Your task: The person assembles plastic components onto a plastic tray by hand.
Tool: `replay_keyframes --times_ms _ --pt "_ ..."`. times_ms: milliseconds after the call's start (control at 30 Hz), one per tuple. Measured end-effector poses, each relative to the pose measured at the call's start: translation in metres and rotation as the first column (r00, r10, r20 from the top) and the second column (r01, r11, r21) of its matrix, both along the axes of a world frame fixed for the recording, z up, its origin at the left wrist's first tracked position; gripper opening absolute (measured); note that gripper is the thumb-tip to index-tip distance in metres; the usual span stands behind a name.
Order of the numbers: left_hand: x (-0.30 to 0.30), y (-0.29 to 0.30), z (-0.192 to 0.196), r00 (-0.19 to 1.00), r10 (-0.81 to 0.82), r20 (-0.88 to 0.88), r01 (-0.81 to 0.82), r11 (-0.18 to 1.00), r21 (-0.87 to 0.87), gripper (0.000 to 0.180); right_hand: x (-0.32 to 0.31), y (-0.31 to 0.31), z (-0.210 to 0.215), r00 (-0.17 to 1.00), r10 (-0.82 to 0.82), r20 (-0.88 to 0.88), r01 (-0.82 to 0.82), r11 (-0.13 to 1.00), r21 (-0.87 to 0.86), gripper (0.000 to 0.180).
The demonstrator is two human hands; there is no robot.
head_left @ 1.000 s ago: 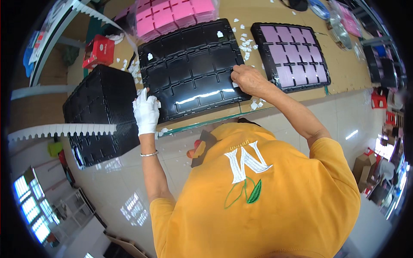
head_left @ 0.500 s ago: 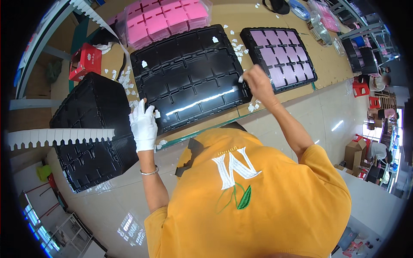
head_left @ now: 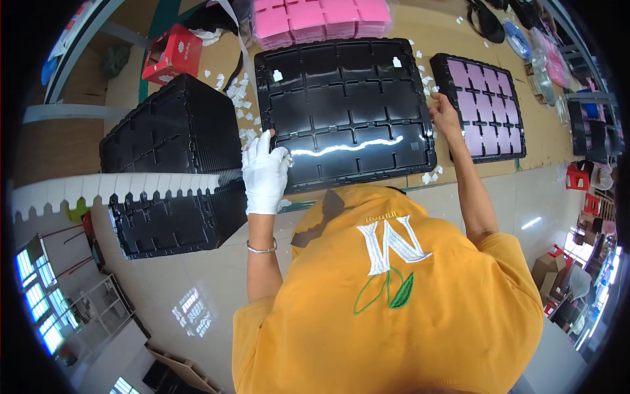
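A wide black plastic tray (head_left: 341, 98) with moulded compartments lies in front of me on the cardboard-topped table. Small white tabs (head_left: 277, 76) sit at its two far corners. My left hand (head_left: 266, 172), in a white glove with bare fingertips, grips the tray's left edge near its front corner. On the opposite side, the bare fingers of my right hand (head_left: 445, 117) are closed at the tray's right edge; their undersides are hidden. Just beyond that hand is a smaller black tray (head_left: 489, 108) with lilac sheets in its compartments.
A tall stack of black trays (head_left: 170, 171) stands at the left, with a notched white strip (head_left: 118, 190) crossing in front. Pink pads (head_left: 321, 20) lie behind the tray, and a red box (head_left: 174, 56) at the far left. Loose white scraps (head_left: 241, 98) litter the table.
The view has shifted, moving the scene rightward. My right hand has gone from the tray's near right corner farther up its right edge; the white piece in its fingers no longer shows.
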State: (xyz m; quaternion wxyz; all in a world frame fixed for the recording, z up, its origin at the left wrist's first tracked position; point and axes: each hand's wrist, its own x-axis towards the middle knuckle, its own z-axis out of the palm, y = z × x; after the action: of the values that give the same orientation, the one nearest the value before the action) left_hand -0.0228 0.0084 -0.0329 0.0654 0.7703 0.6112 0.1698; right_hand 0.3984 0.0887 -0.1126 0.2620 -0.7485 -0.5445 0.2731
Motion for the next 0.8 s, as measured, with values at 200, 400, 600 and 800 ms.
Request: replay_keyframes --times_ms 200,400,600,800 --pt "-0.004 0.003 -0.004 0.999 -0.026 0.035 0.027 0.999 -0.022 0.012 -0.012 -0.004 0.021 1.000 0.012 -0.027 -0.012 1.000 -0.001 0.033" --pt "0.002 0.000 -0.002 1.000 -0.028 -0.004 0.028 0.998 0.047 0.009 0.002 -0.006 0.019 0.963 -0.040 -0.268 0.048 0.999 0.022 0.033" --pt "0.000 -0.005 0.004 0.986 -0.106 -0.127 0.123 0.983 0.134 0.009 -0.013 -0.015 0.033 0.961 -0.045 -0.272 0.066 0.995 0.070 0.034" --pt "-0.008 0.007 0.038 0.936 0.286 -0.207 -0.230 0.938 0.258 0.011 -0.009 -0.024 0.046 0.947 -0.059 -0.317 0.103 0.987 0.123 0.031"
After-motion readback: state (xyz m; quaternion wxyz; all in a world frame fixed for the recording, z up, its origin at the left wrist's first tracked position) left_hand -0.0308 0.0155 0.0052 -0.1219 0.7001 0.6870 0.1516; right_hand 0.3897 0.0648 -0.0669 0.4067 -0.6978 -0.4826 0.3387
